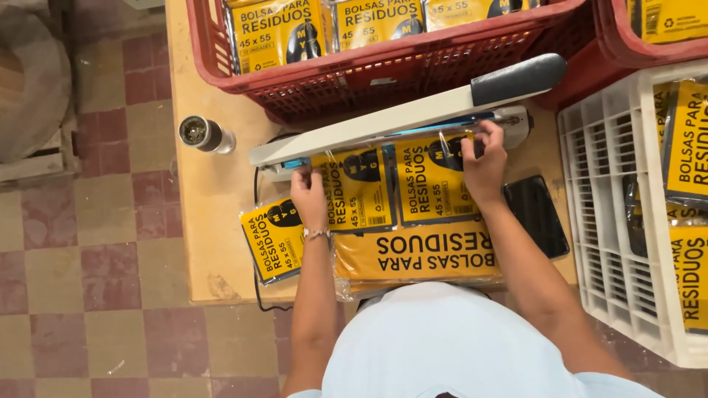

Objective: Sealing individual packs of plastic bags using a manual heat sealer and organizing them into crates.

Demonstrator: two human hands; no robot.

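A clear plastic bag (402, 180) holding two yellow packs lies flat on the wooden table (214, 199), its far edge under the raised white arm of a heat sealer (398, 116). My left hand (308, 193) pinches the bag's left far corner at the sealer bar. My right hand (483, 163) grips the right far corner near the sealer's hinge end. The sealer's dark handle (518, 79) points to the upper right.
A larger yellow bundle (417, 256) lies nearest me, a single yellow pack (273, 237) at its left. A black phone (536, 214) rests at the right. A small metal cylinder (203, 134) stands left. Red crate (398, 74) behind, white crate (619, 221) right, both with packs.
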